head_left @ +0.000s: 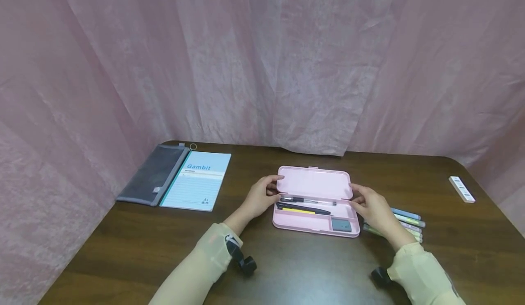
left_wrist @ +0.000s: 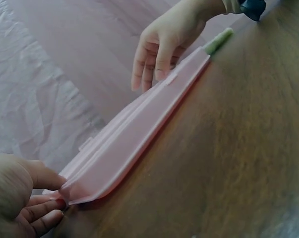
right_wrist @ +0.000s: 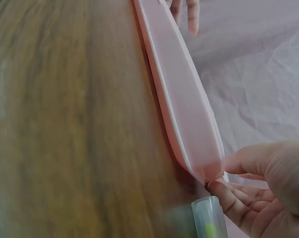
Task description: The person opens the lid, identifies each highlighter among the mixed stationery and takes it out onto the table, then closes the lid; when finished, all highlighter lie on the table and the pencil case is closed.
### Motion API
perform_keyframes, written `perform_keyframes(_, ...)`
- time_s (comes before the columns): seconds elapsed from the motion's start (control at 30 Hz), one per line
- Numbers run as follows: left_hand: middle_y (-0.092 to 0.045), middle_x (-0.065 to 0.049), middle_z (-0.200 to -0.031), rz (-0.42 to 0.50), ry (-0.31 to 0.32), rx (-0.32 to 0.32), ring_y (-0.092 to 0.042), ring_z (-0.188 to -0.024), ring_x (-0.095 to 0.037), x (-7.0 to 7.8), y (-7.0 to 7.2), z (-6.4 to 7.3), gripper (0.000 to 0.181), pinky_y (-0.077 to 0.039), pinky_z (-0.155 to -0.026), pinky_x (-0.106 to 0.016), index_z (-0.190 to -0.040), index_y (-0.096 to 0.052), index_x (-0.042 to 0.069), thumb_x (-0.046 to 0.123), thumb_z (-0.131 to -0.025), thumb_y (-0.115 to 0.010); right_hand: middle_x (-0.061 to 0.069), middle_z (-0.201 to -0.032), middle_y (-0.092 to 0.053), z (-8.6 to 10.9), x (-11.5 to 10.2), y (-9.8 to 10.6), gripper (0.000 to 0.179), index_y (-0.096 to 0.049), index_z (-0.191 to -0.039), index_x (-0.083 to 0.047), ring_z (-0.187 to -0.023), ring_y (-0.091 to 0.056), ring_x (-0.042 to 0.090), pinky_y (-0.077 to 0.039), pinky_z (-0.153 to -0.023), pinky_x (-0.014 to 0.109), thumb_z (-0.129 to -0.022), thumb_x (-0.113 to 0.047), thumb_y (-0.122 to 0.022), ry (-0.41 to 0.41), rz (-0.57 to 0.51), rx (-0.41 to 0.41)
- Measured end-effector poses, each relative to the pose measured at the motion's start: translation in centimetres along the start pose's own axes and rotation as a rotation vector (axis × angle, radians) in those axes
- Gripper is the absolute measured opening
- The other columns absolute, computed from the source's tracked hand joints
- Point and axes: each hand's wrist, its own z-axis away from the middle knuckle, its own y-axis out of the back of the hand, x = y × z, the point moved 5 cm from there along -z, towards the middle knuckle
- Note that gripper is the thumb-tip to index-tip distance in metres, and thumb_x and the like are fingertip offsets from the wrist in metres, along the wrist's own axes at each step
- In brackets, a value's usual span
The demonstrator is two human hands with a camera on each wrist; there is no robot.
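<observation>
A pink pencil case [head_left: 313, 182] lies on the table with its lid raised at the back. My left hand [head_left: 259, 198] holds its left end near the hinge, thumb and fingers on the edge. At the opposite end, my right hand [head_left: 374, 208] pinches the edge between thumb and fingers, also seen in the right wrist view. Inside the case are a clear pen [head_left: 307, 200] with a dark end, a black pen [head_left: 321, 211], a yellow strip [head_left: 297, 210] beside it, and a grey-blue eraser [head_left: 341, 225] in the front right compartment.
Several pastel highlighters [head_left: 410, 220] lie beside the case, partly behind my right hand. A light blue notebook [head_left: 197, 186] and a grey zip pouch [head_left: 153, 175] lie at the left. A small white block [head_left: 461, 189] is at the far right. Pink curtains [head_left: 262, 68] hang behind the table.
</observation>
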Motion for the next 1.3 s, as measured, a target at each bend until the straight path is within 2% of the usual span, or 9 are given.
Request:
perform_keyframes(0.1, -0.055, -0.013, -0.126, 0.013, -0.012, 0.011, -0.059, -0.107, -0.025, 0.0, 0.0, 0.0, 0.051, -0.053, -0.093, -0.038, -0.132, -0.056, 0.017, 0.002, -0.086, -0.069, 0.027, -0.12, -0.059, 0.0, 0.0, 0.0, 0.055, -0.045, -0.138, 0.004, -0.091, -0.064, 0.029, -0.057, -0.079, 0.044, -0.089, -0.007, -0.065, 0.0, 0.01, 0.013)
perform_keyframes(0.3, -0.053, -0.014, -0.131, 0.034, -0.103, 0.049, -0.059, -0.112, -0.027, -0.1, -0.1, 0.0, 0.051, -0.054, -0.092, -0.034, -0.131, -0.057, 0.012, -0.004, -0.084, -0.068, 0.025, -0.106, -0.065, -0.1, 0.3, -0.1, 0.059, -0.041, -0.141, 0.005, -0.083, -0.063, 0.025, -0.056, -0.069, 0.037, -0.088, -0.006, -0.065, -0.034, 0.008, -0.014)
perform_keyframes(0.57, -0.051, -0.014, -0.136, -0.001, -0.165, 0.101, -0.06, -0.114, -0.026, -0.2, -0.1, 0.0, 0.058, -0.052, -0.096, -0.034, -0.135, -0.053, 0.011, -0.005, -0.082, -0.07, 0.03, -0.121, -0.06, -0.2, 0.5, 0.1, 0.073, -0.026, -0.146, 0.008, -0.093, -0.066, 0.033, -0.058, -0.079, 0.044, -0.086, -0.004, -0.066, 0.008, -0.031, 0.052)
perform_keyframes(0.8, -0.051, -0.011, -0.14, 0.054, -0.137, 0.105, -0.059, -0.116, -0.024, -0.3, -0.1, -0.2, 0.071, -0.051, -0.097, -0.035, -0.144, -0.041, 0.014, -0.006, -0.082, -0.07, 0.025, -0.109, -0.065, -0.2, 0.8, 0.0, 0.066, -0.036, -0.141, 0.01, -0.09, -0.067, 0.03, -0.056, -0.082, 0.046, -0.085, -0.005, -0.068, 0.015, -0.027, 0.084)
perform_keyframes(1.0, -0.056, -0.016, -0.132, 0.133, -0.132, 0.106, -0.06, -0.11, -0.027, -0.4, 0.1, -0.2, 0.08, -0.051, -0.096, -0.036, -0.149, -0.033, 0.012, -0.008, -0.08, -0.07, 0.023, -0.112, -0.062, 0.0, 0.9, -0.2, 0.065, -0.036, -0.142, 0.005, -0.093, -0.064, 0.03, -0.056, -0.084, 0.047, -0.086, -0.005, -0.068, -0.01, -0.042, 0.107)
perform_keyframes(1.13, -0.059, -0.018, -0.124, 0.131, -0.11, 0.102, -0.061, -0.106, -0.027, -0.5, 0.1, -0.2, 0.077, -0.052, -0.094, -0.035, -0.148, -0.034, 0.008, -0.008, -0.081, -0.069, 0.022, -0.113, -0.061, 0.2, 1.0, -0.4, 0.066, -0.035, -0.142, 0.002, -0.093, -0.063, 0.029, -0.055, -0.085, 0.047, -0.086, -0.006, -0.069, -0.017, -0.042, 0.121)
perform_keyframes(1.3, -0.059, -0.02, -0.122, 0.112, -0.088, 0.099, -0.059, -0.107, -0.028, -0.6, 0.1, -0.1, 0.063, -0.053, -0.092, -0.033, -0.14, -0.043, -0.001, -0.007, -0.082, -0.068, 0.021, -0.113, -0.061, 0.3, 0.9, -0.5, 0.064, -0.037, -0.139, 0.001, -0.093, -0.062, 0.028, -0.055, -0.085, 0.047, -0.086, -0.007, -0.07, -0.012, -0.043, 0.139)
